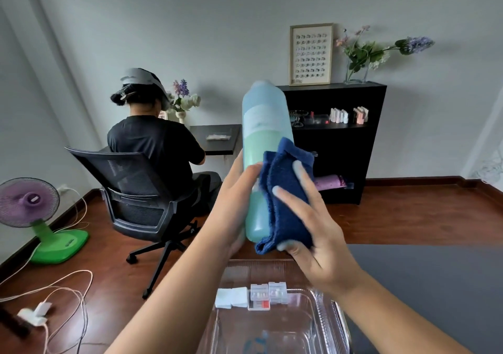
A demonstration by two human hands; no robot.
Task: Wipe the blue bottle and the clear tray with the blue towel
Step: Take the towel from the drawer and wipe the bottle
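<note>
One blue bottle (265,136) held up over the tabletop (435,285), one blue towel (285,190) pressed to its right side.
The left hand (236,190) has its fingers curled around the bottle's lower left; the right hand (313,234) lays spread fingers (292,198) flat on the towel, thumb under its lower edge. The bottle's pale label is unreadable. One clear tray (321,323) sits near, below the hands, with two small clear boxes (268,295) at its far edge.
</note>
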